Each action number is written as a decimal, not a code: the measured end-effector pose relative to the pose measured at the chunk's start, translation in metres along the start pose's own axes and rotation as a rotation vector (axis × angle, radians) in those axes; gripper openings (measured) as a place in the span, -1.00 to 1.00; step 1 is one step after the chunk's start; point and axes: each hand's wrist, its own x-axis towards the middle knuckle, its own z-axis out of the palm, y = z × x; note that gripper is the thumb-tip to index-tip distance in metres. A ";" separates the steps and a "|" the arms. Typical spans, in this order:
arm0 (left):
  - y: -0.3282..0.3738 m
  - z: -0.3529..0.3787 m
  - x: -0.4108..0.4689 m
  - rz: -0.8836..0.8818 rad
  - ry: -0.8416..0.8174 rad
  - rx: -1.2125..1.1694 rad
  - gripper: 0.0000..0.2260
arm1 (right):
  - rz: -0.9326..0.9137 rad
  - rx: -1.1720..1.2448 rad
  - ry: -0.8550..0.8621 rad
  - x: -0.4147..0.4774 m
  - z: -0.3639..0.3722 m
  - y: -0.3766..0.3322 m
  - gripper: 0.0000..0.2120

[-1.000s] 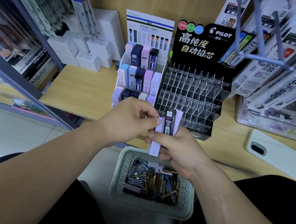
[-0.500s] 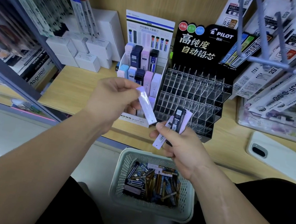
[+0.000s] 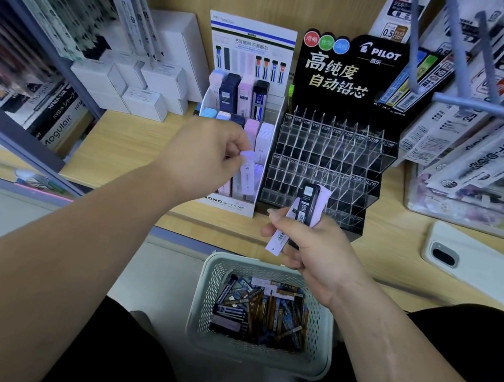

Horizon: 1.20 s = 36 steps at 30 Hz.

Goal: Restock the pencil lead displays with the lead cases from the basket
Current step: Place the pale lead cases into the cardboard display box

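Open above the pale green plastic basket (image 3: 253,362) and across the bare wooden worktop (image 3: 128,149) left of the white cardboard stand (image 3: 232,209). Hemmed in at upper right by grey metal hooks (image 3: 470,105) and hanging packets (image 3: 474,146), over the black stand's clear empty slots (image 3: 329,156). White phone (image 3: 489,279) lying far right.

Bright, even shop light, probably from overhead, leaves only soft shadows on the counter (image 3: 127,155). The left hand (image 3: 197,155) and its lilac lead case (image 3: 247,171) are slightly smeared, while the lead cases (image 3: 304,207) in the right hand (image 3: 313,247) look sharp. The hooks (image 3: 473,106) at top right are blurred, the shelves (image 3: 22,48) at left bow outward, and the clear display (image 3: 329,156) catches faint glare.
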 end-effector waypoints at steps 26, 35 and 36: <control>0.007 0.017 -0.019 -0.096 0.068 -0.197 -0.94 | 0.027 0.207 -0.249 -0.005 -0.001 -0.008 -0.80; 0.037 0.024 -0.067 -0.427 -0.193 -0.855 -0.94 | 0.097 0.042 -0.344 -0.010 0.005 -0.006 -0.91; 0.035 0.024 -0.066 -0.444 -0.158 -0.857 -0.94 | 0.098 0.039 -0.318 -0.010 0.005 -0.006 -0.93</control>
